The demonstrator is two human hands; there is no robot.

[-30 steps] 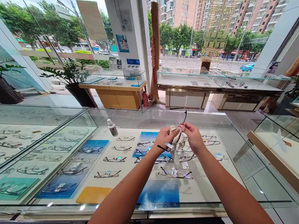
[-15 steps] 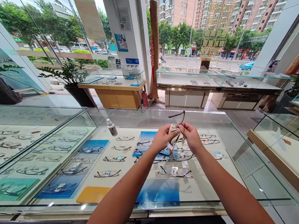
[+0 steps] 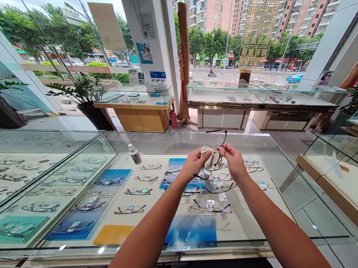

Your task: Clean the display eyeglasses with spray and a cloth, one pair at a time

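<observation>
Above the glass display case, my left hand (image 3: 198, 161) is closed on a light beige cloth (image 3: 211, 158). The cloth is folded around part of a pair of eyeglasses (image 3: 225, 137), which has dark temples. My right hand (image 3: 231, 156) pinches the frame of these glasses at the cloth's right side. One temple sticks out beyond the hands, another shows below the cloth. A pale tag (image 3: 205, 173) hangs beneath. The lens under the cloth is hidden. Under the glass top, a pair of rimless glasses (image 3: 210, 206) lies nearer to me.
A small white bottle (image 3: 134, 154) stands on the case (image 3: 190, 244) to the left. Rows of glasses (image 3: 137, 192) lie inside, with blue cards and a yellow card (image 3: 113, 234). Another glass case (image 3: 341, 185) stands at the right.
The glasses have turned in my hands and shifted slightly right, and my right hand has moved a little right, away from the left. More of the cloth shows between the hands.
</observation>
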